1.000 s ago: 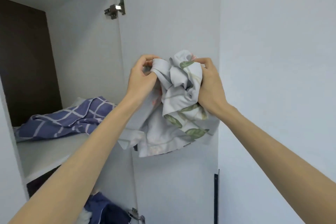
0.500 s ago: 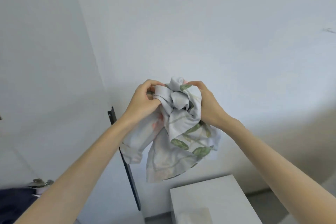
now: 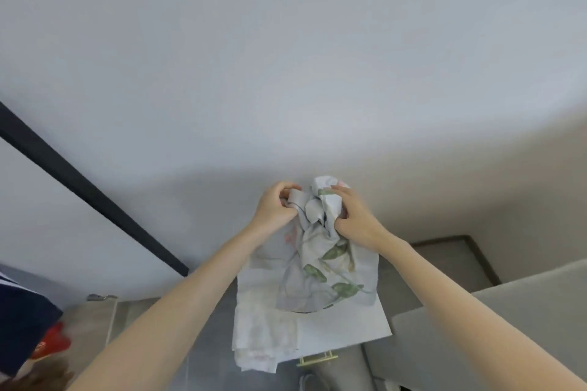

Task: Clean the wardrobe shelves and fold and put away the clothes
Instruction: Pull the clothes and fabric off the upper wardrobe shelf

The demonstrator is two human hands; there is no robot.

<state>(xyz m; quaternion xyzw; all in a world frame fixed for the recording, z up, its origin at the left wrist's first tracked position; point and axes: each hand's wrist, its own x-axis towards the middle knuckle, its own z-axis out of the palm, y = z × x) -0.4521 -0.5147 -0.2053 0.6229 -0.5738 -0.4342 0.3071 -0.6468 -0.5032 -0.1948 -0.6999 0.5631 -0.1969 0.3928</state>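
1. Vs 1 s ago: the wardrobe shelf, the hinge and the blue checked cloth are out of view. I now face a plain white wall [image 3: 286, 57], looking further down toward the floor.
2. Vs 0.5 s ago: same grip, same bundle. Hands sit lower and further right in view. The black bar [image 3: 89, 190] now runs diagonally across the left side instead of standing near-upright at centre.
3. My left hand [image 3: 275, 205] is closed on the upper left edge of the leaf-print cloth [image 3: 320, 263], fingers curled over a rolled fold.
4. My right hand [image 3: 352, 216] is clamped on the bunched top right of the same cloth, thumb pressed into the wad.
5. Hands are near each other, not touching; only the crumpled cloth is between them.
6. Cloth location: in the air in front of the wall, top bunched at my hands, the rest hanging down in loose folds. Not folded.
7. Below it: a white box-like top [image 3: 346, 327] with a pale cloth [image 3: 263, 336] draped over its left edge. Whether the hanging cloth touches either, cannot tell.
8. Counts: 2 hands, 1 held cloth, 1 pale cloth below, 1 black bar, 1 white box top.
9. Bottom left: 1 dark blue fabric [image 3: 22, 320], 1 red item [image 3: 52, 343], blurred.
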